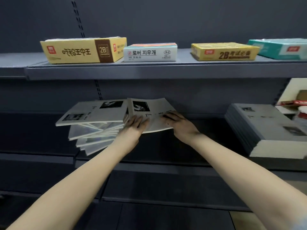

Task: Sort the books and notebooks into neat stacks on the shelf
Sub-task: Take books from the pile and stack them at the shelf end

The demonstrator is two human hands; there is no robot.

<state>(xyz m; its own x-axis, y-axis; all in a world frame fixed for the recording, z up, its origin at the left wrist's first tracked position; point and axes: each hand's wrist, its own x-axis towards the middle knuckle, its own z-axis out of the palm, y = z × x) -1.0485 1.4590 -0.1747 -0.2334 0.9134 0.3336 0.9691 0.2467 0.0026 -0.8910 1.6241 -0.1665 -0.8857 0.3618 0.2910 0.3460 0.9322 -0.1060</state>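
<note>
From the head camera, the upper shelf (149,70) carries four boxes. The tan box (83,51) is marked "2B" beside script I cannot read; the white box (150,53) reads "로버 지우개"; the yellow box (223,52) also shows "2B"; the teal box (282,48) has a red logo, too blurred to read.

On the lower shelf (166,163), a messy pile (93,123) of grey notebooks lies fanned out at left, its top cover showing two dark photos. A neat stack (265,130) sits well apart at right. Cardboard clutter (295,103) shows beyond the shelf's right end.

Between pile and stack, both hands hold one notebook (152,112), its cover reading "Tim" and "Me ory", seemingly "Time Memory". It touches the pile's right edge. The left hand (134,125) rests flat on its left part, fingers (138,118) spread open. The right hand (181,125) presses its right part, fingers (171,116) extended over the cover.
</note>
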